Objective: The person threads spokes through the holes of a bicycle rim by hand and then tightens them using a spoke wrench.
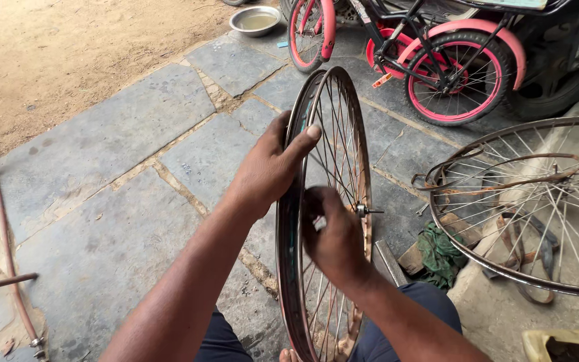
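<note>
Left hand grips the upright wheel's rim; right hand closes on spokes near the hub, likely mid-check, needing steady turning.

Both bare forearms reach forward from the bottom of the view. The left hand is raised higher, fingers curled over in a closed grip, thumb stretched upward. The right hand sits lower and nearer, fingers bent inward, its back toward the camera.
</note>
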